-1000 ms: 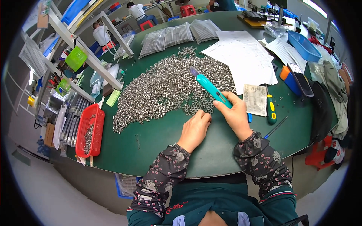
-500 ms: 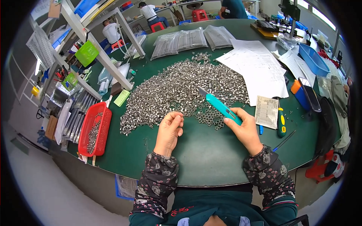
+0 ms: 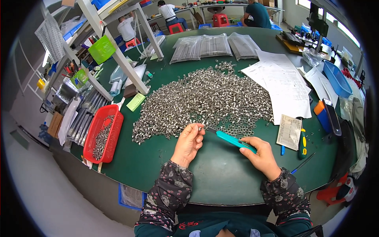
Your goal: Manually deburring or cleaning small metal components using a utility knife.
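Note:
My left hand (image 3: 187, 145) is closed, thumb and fingertips pinched on a small metal ring (image 3: 201, 128) that they partly hide. In my right hand (image 3: 261, 155) is a teal utility knife (image 3: 231, 140), its blade out and pointing left. The blade's tip is at the ring or very near it; I cannot tell whether they touch. Behind both hands spreads a wide heap of small shiny metal rings (image 3: 209, 94), with a single layer of them lying flat along its near right edge.
A red basket (image 3: 115, 138) of metal pieces stands left on the green table (image 3: 213, 177). Bagged rods (image 3: 215, 46) lie behind the heap. To the right are papers (image 3: 286, 85), a card (image 3: 289, 132), a yellow-green screwdriver (image 3: 302, 144) and a phone (image 3: 332, 118). Shelf posts (image 3: 128, 69) rise at left.
The knife has tipped flatter and come nearer my left fingers, bringing its blade tip to them. My head view has shifted, so the whole scene sits a little lower and farther right.

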A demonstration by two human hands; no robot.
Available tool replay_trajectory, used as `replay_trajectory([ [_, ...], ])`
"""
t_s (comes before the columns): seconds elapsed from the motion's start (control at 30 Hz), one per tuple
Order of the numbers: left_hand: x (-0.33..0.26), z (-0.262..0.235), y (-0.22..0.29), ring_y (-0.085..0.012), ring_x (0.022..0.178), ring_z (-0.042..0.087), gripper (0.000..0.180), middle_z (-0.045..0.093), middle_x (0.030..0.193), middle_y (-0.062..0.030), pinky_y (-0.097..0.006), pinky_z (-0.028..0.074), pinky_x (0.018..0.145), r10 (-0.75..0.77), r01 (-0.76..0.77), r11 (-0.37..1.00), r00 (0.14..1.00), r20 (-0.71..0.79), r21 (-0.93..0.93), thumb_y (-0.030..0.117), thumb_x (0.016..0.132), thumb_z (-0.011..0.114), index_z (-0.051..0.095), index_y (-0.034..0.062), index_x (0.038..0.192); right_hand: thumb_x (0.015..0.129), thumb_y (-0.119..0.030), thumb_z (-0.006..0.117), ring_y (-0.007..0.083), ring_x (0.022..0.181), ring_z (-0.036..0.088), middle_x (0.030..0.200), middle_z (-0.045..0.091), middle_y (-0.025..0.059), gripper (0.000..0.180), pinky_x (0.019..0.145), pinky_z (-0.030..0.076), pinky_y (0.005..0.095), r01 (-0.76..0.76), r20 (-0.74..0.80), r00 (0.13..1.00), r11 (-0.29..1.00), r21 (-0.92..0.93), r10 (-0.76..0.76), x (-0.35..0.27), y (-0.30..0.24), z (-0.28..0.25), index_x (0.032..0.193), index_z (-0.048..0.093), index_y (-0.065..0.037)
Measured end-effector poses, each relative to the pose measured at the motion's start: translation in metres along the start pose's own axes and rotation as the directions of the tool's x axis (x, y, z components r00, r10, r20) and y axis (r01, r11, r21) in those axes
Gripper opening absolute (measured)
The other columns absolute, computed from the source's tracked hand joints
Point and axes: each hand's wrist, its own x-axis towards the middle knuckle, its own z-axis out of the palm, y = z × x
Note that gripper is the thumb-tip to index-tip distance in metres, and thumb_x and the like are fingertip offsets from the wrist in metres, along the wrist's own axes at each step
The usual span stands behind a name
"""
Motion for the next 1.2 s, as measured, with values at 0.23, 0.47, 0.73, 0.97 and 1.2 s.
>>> replay_trajectory([
  [0.23,0.000,0.007,0.001,-0.0046,0.053,0.041,0.014,0.054,0.078,-0.0017,-0.014,0.030,0.038,-0.039,0.042,0.998,0.998,-0.053,0.047,0.018,0.088,0.049,0.053,0.0060,0.094,0.073,-0.021,0.064,0.0279,0.071,0.059,0.083,0.060,0.0123,0.028,0.062,0.045,0.0322,-0.028,0.039,0.999,0.999,-0.027,0.029,0.001,0.001,0.000,0.094,0.060,-0.004],
  [0.47,0.000,0.003,-0.002,-0.0038,0.049,0.039,0.018,0.052,0.070,-0.0009,-0.014,0.029,0.037,-0.076,0.077,0.997,0.996,-0.051,0.028,0.020,0.089,0.046,0.054,0.0035,0.090,0.071,-0.014,0.064,0.0231,0.068,0.058,0.078,0.058,0.0130,0.026,0.061,0.044,0.0294,-0.023,0.044,0.999,0.998,-0.058,0.025,0.000,-0.001,0.000,0.093,0.059,0.001],
  [0.73,-0.002,0.006,-0.001,-0.0037,0.048,0.038,0.019,0.048,0.065,0.0010,-0.015,0.027,0.037,-0.097,0.097,0.995,0.995,-0.030,0.005,0.021,0.089,0.047,0.054,0.0037,0.089,0.071,-0.014,0.064,0.0222,0.067,0.057,0.078,0.059,0.0125,0.025,0.061,0.044,0.0294,-0.040,0.083,0.996,0.998,-0.040,0.043,-0.001,-0.002,0.000,0.092,0.060,0.000],
  [0.97,-0.004,0.007,-0.001,-0.0043,0.050,0.038,0.016,0.048,0.067,0.0005,-0.016,0.028,0.038,-0.070,0.071,0.997,0.997,-0.011,0.042,0.020,0.088,0.048,0.052,0.0045,0.090,0.072,-0.022,0.063,0.0292,0.069,0.058,0.078,0.060,0.0120,0.025,0.061,0.045,0.0345,-0.031,0.081,0.996,0.999,-0.034,0.034,-0.002,0.000,0.002,0.092,0.062,-0.006],
  [1.2,-0.004,0.006,0.000,-0.0044,0.051,0.039,0.015,0.050,0.071,-0.0008,-0.015,0.028,0.038,-0.047,0.046,0.999,0.998,0.048,0.013,0.018,0.089,0.047,0.052,0.0042,0.090,0.070,-0.021,0.065,0.0284,0.069,0.059,0.080,0.060,0.0136,0.028,0.062,0.045,0.0326,-0.017,0.009,1.000,0.999,0.038,0.017,0.000,-0.001,-0.001,0.092,0.061,-0.003],
])
